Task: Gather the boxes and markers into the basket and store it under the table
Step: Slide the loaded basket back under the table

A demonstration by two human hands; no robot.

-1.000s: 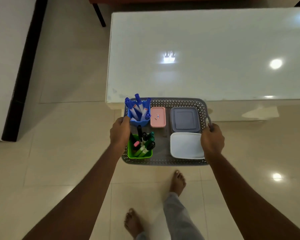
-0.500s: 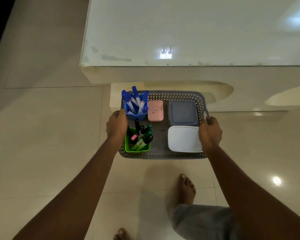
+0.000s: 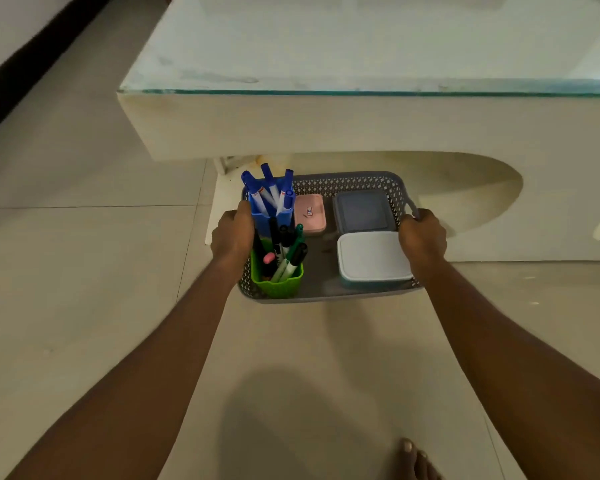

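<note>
I hold a grey perforated basket [image 3: 340, 183] low over the floor, just in front of the opening under the table [image 3: 326, 126]. My left hand [image 3: 231, 235] grips its left rim and my right hand [image 3: 421, 233] grips its right handle. Inside stand a blue cup of blue markers [image 3: 271, 199] at the back left and a green cup of dark and green markers [image 3: 279, 268] at the front left. A pink box [image 3: 310, 214], a grey box [image 3: 362, 211] and a white box [image 3: 373, 259] lie beside them.
The table has a glass top [image 3: 361, 46] and a thick cream body with a rounded recess [image 3: 465, 188] underneath. Beige floor tiles [image 3: 84, 271] surround it. My bare foot [image 3: 414, 460] shows at the bottom edge. A dark skirting strip [image 3: 32, 60] runs at the upper left.
The basket has come down from table height to near the floor, and the view has dropped and moved closer to the table's underside. Both hands keep their grip.
</note>
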